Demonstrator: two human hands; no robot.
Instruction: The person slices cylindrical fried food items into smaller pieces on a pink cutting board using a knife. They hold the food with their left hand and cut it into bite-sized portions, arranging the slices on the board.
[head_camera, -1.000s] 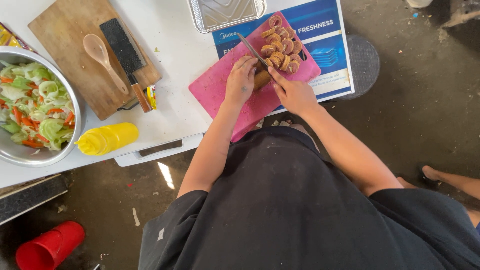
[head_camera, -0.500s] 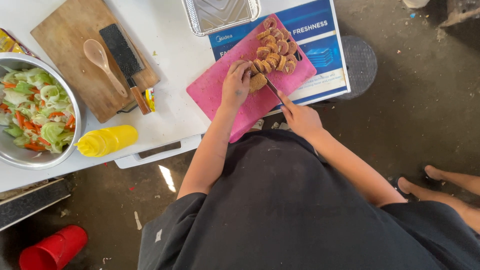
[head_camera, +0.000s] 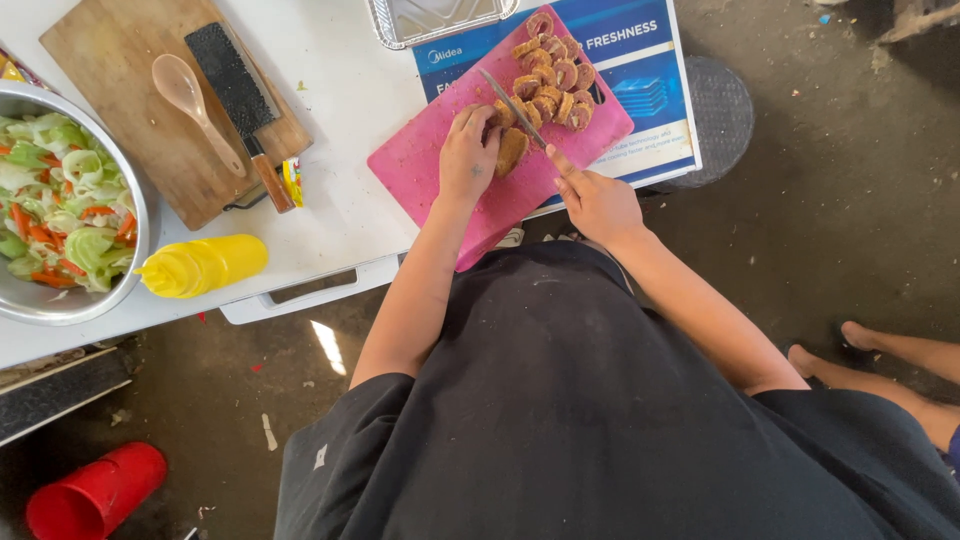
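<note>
My left hand (head_camera: 467, 155) presses a brown breaded roll (head_camera: 511, 150) down on a pink cutting board (head_camera: 425, 165). My right hand (head_camera: 597, 203) grips a knife (head_camera: 512, 108), its blade angled across the roll just beyond my left fingertips. Several cut round slices (head_camera: 553, 75) of the same brown food lie piled at the board's far end. The knife handle is hidden inside my right fist.
A wooden board (head_camera: 120, 100) carries a wooden spoon (head_camera: 190, 105) and a cleaver (head_camera: 240, 95). A steel bowl of salad (head_camera: 60, 200) sits at left, a yellow squeeze bottle (head_camera: 200, 265) near the table edge, a foil tray (head_camera: 440, 18) at the back, a red cup (head_camera: 95, 495) on the floor.
The knife was drawn back toward me half a second ago; now its blade lies forward across the roll again. My left hand stayed on the roll.
</note>
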